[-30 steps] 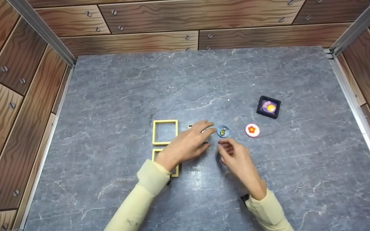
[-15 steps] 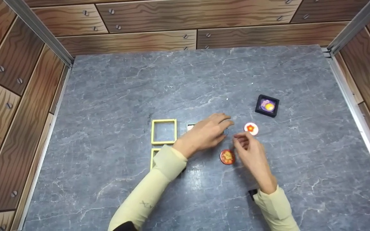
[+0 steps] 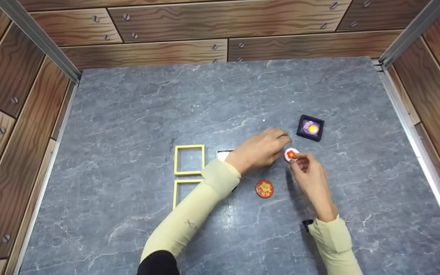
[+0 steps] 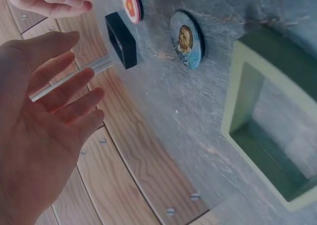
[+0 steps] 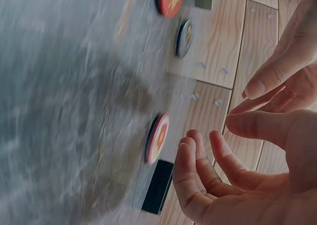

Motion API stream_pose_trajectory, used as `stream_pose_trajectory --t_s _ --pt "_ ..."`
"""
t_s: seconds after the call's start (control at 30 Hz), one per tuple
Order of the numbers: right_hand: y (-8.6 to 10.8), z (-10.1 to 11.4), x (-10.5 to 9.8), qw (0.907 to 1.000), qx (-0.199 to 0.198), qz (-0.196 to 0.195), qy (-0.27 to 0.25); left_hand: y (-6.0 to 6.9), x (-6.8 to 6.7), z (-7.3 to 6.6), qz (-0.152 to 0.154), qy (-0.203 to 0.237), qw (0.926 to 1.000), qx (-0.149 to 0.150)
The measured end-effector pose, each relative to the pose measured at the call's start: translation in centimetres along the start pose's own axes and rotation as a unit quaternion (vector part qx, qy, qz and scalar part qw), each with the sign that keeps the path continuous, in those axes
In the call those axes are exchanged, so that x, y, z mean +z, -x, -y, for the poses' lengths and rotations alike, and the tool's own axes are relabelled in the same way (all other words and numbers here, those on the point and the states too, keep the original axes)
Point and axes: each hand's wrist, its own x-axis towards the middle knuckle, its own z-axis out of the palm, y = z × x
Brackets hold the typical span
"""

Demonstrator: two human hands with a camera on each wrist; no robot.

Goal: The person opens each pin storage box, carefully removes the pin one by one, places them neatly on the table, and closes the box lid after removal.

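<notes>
My right hand (image 3: 311,185) hovers at a round white badge with a red flower (image 3: 290,154), its fingers loosely bent. In the right wrist view a gap shows between those fingers and the flower badge (image 5: 158,138). My left hand (image 3: 260,151) reaches over the table beside it, fingers relaxed and holding nothing. Beneath the left hand, hidden in the head view, lies a round blue badge (image 4: 186,38). A red badge with a yellow figure (image 3: 264,189) lies nearer me. The left wrist view also shows a pale green square frame (image 4: 238,81).
Two yellow square frames (image 3: 189,173) lie at left, the nearer partly covered by my left sleeve. Behind the flower badge stands a black square frame (image 3: 300,133) around a purple picture. Wooden-plank walls (image 3: 174,23) border the grey marbled table (image 3: 147,107).
Both hands have moved rightward across the table. The right hand has left the red badge and come to the flower badge. My left hand has passed over the blue badge, hiding it.
</notes>
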Motion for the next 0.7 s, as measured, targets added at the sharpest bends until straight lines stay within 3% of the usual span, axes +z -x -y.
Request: stream_pose_trajectory --t_s 0.4,0.7 --pt "-2.0 -1.4 -1.5 0.9993 0.024 -0.025 0.014 -3.7 0.2 0.6 0.026 -0.048 0.9985 0.002" --pt "-3.3 -2.8 -2.1 0.9973 0.066 -0.016 0.03 -6.4 0.6 0.5 0.047 -0.106 0.9932 0.012"
